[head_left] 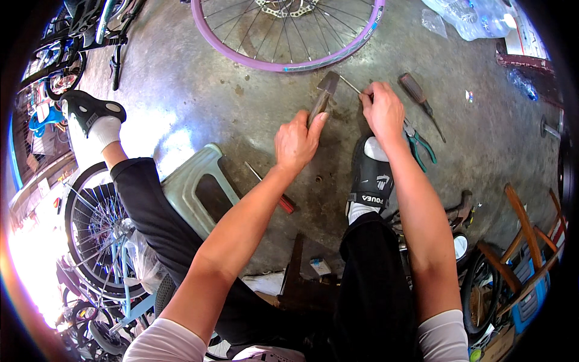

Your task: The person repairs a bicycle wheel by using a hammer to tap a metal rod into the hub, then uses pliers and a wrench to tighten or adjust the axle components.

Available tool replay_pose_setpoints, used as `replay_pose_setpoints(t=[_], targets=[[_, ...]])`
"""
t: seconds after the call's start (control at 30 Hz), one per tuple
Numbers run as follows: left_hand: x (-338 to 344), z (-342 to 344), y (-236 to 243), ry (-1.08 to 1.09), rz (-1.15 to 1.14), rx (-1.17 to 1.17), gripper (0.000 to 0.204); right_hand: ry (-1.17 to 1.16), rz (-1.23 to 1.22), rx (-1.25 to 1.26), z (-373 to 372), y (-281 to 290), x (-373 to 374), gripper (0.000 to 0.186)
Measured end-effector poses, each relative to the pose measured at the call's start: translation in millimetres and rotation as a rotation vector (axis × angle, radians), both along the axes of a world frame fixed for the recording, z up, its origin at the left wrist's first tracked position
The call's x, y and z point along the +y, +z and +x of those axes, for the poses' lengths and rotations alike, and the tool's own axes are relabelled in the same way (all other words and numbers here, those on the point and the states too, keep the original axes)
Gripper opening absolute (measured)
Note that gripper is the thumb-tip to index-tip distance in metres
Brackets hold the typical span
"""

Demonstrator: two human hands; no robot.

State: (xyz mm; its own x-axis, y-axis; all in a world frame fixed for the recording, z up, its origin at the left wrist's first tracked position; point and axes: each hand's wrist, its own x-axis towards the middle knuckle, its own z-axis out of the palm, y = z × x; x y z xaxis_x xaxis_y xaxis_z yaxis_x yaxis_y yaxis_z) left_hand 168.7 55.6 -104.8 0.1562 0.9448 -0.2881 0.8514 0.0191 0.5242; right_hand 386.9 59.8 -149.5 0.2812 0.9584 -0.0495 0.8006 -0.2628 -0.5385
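My left hand (295, 140) is closed round the wooden handle of a hammer (329, 83), whose metal head points away from me, low over the concrete floor. Pinched in the fingers of my right hand (383, 110) is a thin metal rod (350, 84); its free end reaches toward the hammer head, and I cannot tell if they touch. To the right of that hand lies a screwdriver (415, 89) with a worn dark handle. Teal-handled pliers (422, 145) rest beside my right forearm. A red-handled screwdriver (283, 201) lies left of my right shoe.
A bicycle wheel with a purple rim (253, 62) lies at the far side. A pale green plastic stool (208, 166) stands by my left leg. Bicycles crowd the left side, one wheel (75, 235) close by. Plastic bottles (482, 21) sit far right; a wooden frame (522, 223) stands lower right.
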Motion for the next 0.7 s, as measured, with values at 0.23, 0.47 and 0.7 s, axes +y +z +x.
replay_pose_setpoints(t=[0.23, 0.47, 0.7], targets=[[3, 14, 5, -0.081, 0.082, -0.058, 0.048, -0.008, 0.007, 0.052, -1, 2, 2, 0.013], [20, 30, 27, -0.063, 0.192, -0.13, 0.043, -0.073, -0.023, 0.052, -6, -1, 1, 0.011], [24, 20, 9, -0.121, 0.013, 0.096, 0.051, -0.081, 0.001, 0.072, -8, -2, 2, 0.011]])
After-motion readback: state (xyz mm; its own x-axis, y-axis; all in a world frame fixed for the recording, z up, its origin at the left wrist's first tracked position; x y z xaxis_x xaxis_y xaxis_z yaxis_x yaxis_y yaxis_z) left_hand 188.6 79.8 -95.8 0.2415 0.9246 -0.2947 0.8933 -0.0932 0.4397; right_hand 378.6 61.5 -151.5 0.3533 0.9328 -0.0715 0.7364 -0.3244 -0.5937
